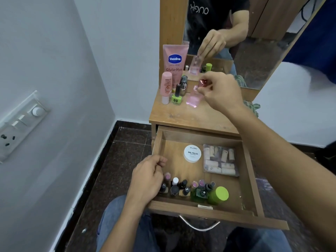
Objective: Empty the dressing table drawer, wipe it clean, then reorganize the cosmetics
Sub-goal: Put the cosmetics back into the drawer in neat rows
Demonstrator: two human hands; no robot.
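Note:
The wooden drawer (249, 171) is pulled out. Inside lie a white round nail polish remover tub (192, 153), a clear packet of pale pieces (219, 160), and along the front several small nail polish bottles (181, 190) beside a green-capped jar (219, 195). My left hand (147, 179) hovers over the drawer's left front with fingers curled, and nothing shows in it. My right hand (220, 91) pinches the cap end of a pink clear perfume bottle (193, 100), whose base touches the dressing table top (190, 117).
On the table top's back left stand a pink Vaseline tube (175, 60), a pink roll-on (166, 88), a green nail polish (176, 97) and a patterned bottle (183, 83). A mirror (245, 42) rises behind. A switchboard (20, 124) is on the left wall.

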